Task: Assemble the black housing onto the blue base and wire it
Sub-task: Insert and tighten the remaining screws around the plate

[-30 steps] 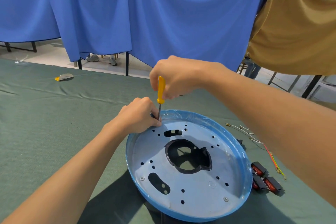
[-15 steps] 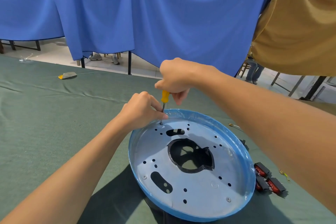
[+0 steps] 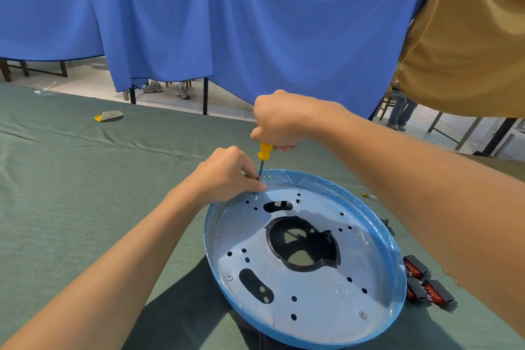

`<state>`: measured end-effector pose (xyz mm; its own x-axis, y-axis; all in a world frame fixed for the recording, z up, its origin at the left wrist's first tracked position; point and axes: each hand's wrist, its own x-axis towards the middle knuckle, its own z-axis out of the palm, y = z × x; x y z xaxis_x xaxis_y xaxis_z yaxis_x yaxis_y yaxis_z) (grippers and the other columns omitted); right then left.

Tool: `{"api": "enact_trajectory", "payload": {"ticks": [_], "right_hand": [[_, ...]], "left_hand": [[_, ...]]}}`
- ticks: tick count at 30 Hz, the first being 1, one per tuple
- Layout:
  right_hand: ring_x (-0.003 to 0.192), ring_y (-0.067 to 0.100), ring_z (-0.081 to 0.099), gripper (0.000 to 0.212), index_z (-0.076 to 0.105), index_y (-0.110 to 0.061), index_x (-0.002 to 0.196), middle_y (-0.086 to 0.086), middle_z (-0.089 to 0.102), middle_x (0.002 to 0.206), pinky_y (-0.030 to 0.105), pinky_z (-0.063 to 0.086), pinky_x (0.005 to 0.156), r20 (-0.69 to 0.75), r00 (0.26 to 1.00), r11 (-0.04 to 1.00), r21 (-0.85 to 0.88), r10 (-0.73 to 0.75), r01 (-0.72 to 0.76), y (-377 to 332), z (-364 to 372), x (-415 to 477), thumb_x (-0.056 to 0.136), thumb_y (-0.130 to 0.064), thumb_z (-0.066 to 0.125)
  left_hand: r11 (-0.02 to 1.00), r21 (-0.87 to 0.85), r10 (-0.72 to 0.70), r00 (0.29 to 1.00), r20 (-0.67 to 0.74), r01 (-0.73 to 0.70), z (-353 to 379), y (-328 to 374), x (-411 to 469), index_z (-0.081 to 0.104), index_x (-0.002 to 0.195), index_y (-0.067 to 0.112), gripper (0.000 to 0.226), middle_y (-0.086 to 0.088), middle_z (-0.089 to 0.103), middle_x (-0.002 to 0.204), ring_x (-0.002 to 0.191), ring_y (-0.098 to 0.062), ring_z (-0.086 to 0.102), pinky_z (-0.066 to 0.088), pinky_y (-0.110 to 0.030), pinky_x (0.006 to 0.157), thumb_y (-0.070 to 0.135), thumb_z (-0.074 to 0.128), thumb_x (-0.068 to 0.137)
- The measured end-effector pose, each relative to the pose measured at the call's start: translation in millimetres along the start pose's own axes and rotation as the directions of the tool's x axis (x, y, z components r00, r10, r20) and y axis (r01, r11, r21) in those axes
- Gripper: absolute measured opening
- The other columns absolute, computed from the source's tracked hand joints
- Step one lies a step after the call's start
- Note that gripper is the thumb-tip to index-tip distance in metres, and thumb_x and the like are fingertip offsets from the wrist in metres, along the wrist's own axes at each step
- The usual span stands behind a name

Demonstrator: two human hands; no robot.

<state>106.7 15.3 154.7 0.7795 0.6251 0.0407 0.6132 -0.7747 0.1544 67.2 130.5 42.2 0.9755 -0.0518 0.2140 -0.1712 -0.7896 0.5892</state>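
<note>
Blue base (image 3: 312, 290), dished face up, right of centre on green surface (image 3: 85, 193); black housing (image 3: 331, 248) beneath, showing through central opening; screwdriver (image 3: 264, 150) near upright at far-left rim, tip at a hole; right hand (image 3: 281, 122) curled round yellow handle from above; left hand (image 3: 227, 176), nearer, pinching shaft low down; blue curtain (image 3: 227, 23) behind; red-black parts (image 3: 423, 284) near right.

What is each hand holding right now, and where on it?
Right hand grips the screwdriver by its yellow handle; left hand pinches its metal shaft near the tip.
</note>
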Motion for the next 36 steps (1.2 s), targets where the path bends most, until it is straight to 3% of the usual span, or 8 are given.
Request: {"api": "enact_trajectory", "payload": {"ticks": [8, 11, 14, 21, 24, 27, 33, 36], "right_hand": [[0.047, 0.011, 0.066, 0.030, 0.066, -0.012, 0.078, 0.001, 0.068, 0.061, 0.021, 0.047, 0.049, 0.084, 0.993, 0.994, 0.075, -0.086, 0.080, 3, -11, -6, 0.087, -0.041, 0.066], [0.060, 0.015, 0.070, 0.010, 0.066, -0.020, 0.078, 0.003, 0.066, 0.067, 0.026, 0.053, 0.056, 0.043, 0.982, 0.982, 0.062, -0.183, 0.180, 0, -13, -7, 0.084, -0.025, 0.072], [0.061, 0.026, 0.070, 0.026, 0.051, -0.017, 0.068, 0.002, 0.052, 0.066, 0.034, 0.056, 0.057, -0.014, 0.988, 0.989, 0.004, -0.151, 0.151, -5, -9, -4, 0.090, -0.020, 0.065], [0.017, 0.007, 0.041, 0.028, 0.040, -0.012, 0.067, 0.006, 0.047, 0.062, 0.021, 0.035, 0.042, -0.051, 0.997, 0.994, -0.097, -0.049, 0.044, -9, 1, -2, 0.094, -0.012, 0.049], [0.036, 0.015, 0.059, 0.034, 0.050, -0.013, 0.066, 0.004, 0.053, 0.058, 0.027, 0.048, 0.051, -0.027, 0.995, 0.996, -0.012, -0.092, 0.092, -8, -4, -2, 0.091, -0.033, 0.061], [0.063, 0.021, 0.070, 0.013, 0.065, -0.015, 0.081, 0.002, 0.060, 0.061, 0.027, 0.051, 0.054, 0.038, 0.985, 0.985, 0.014, -0.170, 0.170, -11, -8, -3, 0.086, -0.026, 0.070], [0.051, 0.023, 0.053, 0.033, 0.040, -0.013, 0.062, 0.005, 0.045, 0.065, 0.028, 0.039, 0.049, -0.121, 0.991, 0.998, 0.010, -0.061, 0.062, -7, 7, 3, 0.091, -0.017, 0.055], [0.041, 0.016, 0.053, 0.032, 0.045, -0.014, 0.062, 0.004, 0.050, 0.061, 0.025, 0.039, 0.049, -0.113, 0.994, 0.999, 0.039, -0.009, 0.013, -3, 9, 3, 0.092, -0.023, 0.054]], "left_hand": [[1.000, -0.027, -0.011, 1.000, -0.003, 0.011, -1, -2, 3, 0.074, 0.065, 0.022, 0.018, 0.003, 0.070, 0.086, 0.091, -0.022, 0.061, 0.050, -0.048, 0.089, 0.031, 0.082, 0.078], [0.997, -0.053, 0.051, 0.998, 0.031, -0.049, -2, -3, 2, 0.079, 0.074, 0.015, 0.011, 0.003, 0.070, 0.085, 0.085, -0.016, 0.062, 0.050, -0.038, 0.085, 0.024, 0.079, 0.081], [0.998, -0.035, 0.060, 0.997, 0.057, -0.058, -2, -3, 0, 0.078, 0.075, 0.017, 0.014, 0.004, 0.071, 0.089, 0.088, -0.018, 0.062, 0.051, -0.039, 0.085, 0.024, 0.075, 0.086], [0.997, -0.076, 0.015, 0.994, -0.112, -0.024, 1, 4, 0, 0.077, 0.068, 0.014, 0.020, 0.019, 0.064, 0.080, 0.088, -0.017, 0.060, 0.051, -0.047, 0.086, 0.032, 0.084, 0.074], [0.994, -0.092, 0.054, 0.998, -0.045, -0.058, 0, -1, 2, 0.078, 0.071, 0.008, 0.019, 0.000, 0.070, 0.082, 0.086, -0.016, 0.058, 0.049, -0.036, 0.084, 0.025, 0.081, 0.079], [0.992, -0.101, 0.075, 0.997, -0.002, -0.074, -3, -6, 1, 0.080, 0.077, 0.009, 0.016, -0.006, 0.074, 0.085, 0.088, -0.017, 0.061, 0.044, -0.021, 0.076, 0.023, 0.077, 0.084], [0.992, -0.113, 0.055, 0.997, -0.060, -0.061, -1, -2, -2, 0.079, 0.070, 0.016, 0.016, 0.002, 0.071, 0.086, 0.092, -0.021, 0.064, 0.051, -0.044, 0.085, 0.030, 0.082, 0.077], [0.995, -0.081, 0.048, 0.996, -0.073, -0.054, 2, 0, -1, 0.078, 0.073, 0.008, 0.022, -0.013, 0.069, 0.091, 0.083, -0.025, 0.058, 0.051, -0.047, 0.087, 0.028, 0.081, 0.079]]}}
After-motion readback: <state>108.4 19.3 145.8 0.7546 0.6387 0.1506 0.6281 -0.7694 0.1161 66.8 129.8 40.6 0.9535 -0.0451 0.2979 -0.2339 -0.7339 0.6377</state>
